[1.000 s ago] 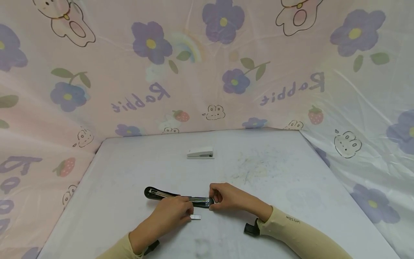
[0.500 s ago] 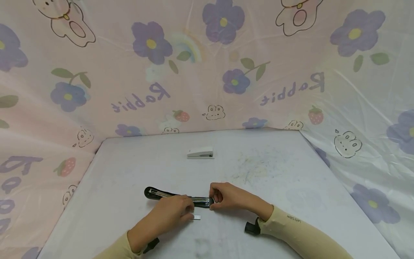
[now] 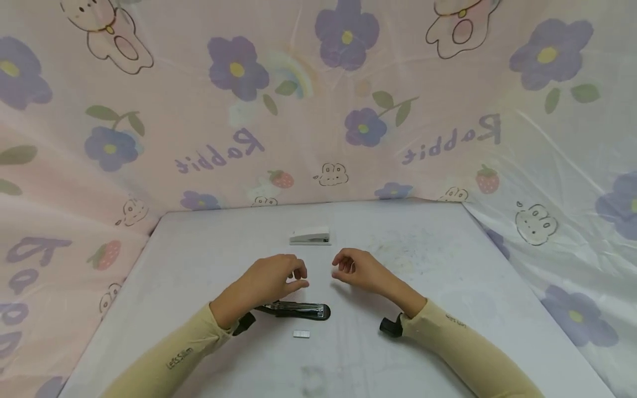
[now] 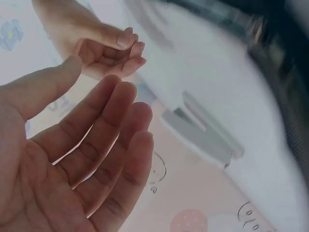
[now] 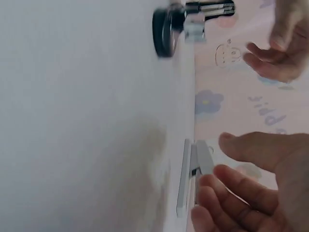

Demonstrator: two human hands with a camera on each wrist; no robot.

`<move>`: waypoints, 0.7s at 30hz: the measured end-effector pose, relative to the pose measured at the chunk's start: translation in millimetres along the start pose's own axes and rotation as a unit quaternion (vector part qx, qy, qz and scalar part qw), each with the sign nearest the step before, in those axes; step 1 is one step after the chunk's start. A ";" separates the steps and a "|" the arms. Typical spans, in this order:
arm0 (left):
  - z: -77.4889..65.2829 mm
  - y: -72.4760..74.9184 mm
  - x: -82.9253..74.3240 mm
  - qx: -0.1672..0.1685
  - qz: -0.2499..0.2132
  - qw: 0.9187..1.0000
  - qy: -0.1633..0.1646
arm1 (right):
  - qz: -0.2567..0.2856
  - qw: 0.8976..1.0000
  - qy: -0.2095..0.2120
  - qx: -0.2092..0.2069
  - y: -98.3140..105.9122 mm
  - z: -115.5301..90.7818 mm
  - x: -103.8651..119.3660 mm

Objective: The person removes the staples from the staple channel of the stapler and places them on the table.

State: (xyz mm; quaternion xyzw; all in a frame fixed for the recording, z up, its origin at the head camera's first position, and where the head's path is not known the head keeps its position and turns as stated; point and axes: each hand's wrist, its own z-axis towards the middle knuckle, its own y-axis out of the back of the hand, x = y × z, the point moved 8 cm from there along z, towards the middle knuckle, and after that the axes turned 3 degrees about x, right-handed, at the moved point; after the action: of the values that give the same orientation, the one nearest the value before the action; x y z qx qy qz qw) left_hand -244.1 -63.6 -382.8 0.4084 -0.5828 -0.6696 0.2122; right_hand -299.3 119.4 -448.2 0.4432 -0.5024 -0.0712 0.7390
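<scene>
Both hands are raised over the table between two staplers, fingers loosely bent, holding nothing. My left hand point(image 3: 269, 279) is above the black stapler point(image 3: 303, 310), which lies opened out with its staple channel showing; the hand and wrist hide its left part. To the right, my right hand point(image 3: 365, 272) faces the left one across a small gap. In front of the black stapler lies a short strip of staples point(image 3: 301, 334). Behind the hands stands a white stapler point(image 3: 309, 236), also seen in the left wrist view as a white stapler point(image 4: 203, 130) beyond the fingertips.
The white table point(image 3: 423, 354) has faint coloured marks point(image 3: 398, 254) at the back right. A patterned curtain point(image 3: 298, 110) with flowers and rabbits hangs behind and along both sides. Black wrist straps sit at both sleeves.
Both hands have let go of the black stapler and lifted away, forward toward the white stapler. The black stapler and the staple strip stay in place.
</scene>
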 end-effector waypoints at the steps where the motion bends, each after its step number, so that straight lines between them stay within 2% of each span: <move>1: 6.0 3.1 1.9 0.003 0.003 1.000 0.006 | -0.003 1.000 -0.005 -0.007 2.1 3.3 -1.6; 5: 31.0 14.0 7.6 0.016 0.016 0.999 0.023 | -0.014 0.999 -0.025 -0.031 10.6 17.5 -10.1; 9: 56.5 17.0 17.4 0.029 0.031 0.999 0.034 | -0.020 0.997 -0.047 -0.051 18.0 31.2 -20.1; 14: 82.9 15.6 34.2 0.038 0.044 0.997 0.051 | -0.009 0.995 -0.071 -0.067 22.8 45.0 -31.7; 21: 112.2 6.7 48.9 0.047 0.050 0.996 0.061 | -0.001 0.993 -0.101 -0.057 22.9 58.1 -50.3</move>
State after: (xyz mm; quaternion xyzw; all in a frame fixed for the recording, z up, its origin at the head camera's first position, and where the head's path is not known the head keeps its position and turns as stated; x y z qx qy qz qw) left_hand -362.7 -34.2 -392.5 0.4283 -0.6192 -0.6038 0.2618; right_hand -378.3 126.9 -459.8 0.3919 -0.5690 -0.1448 0.7083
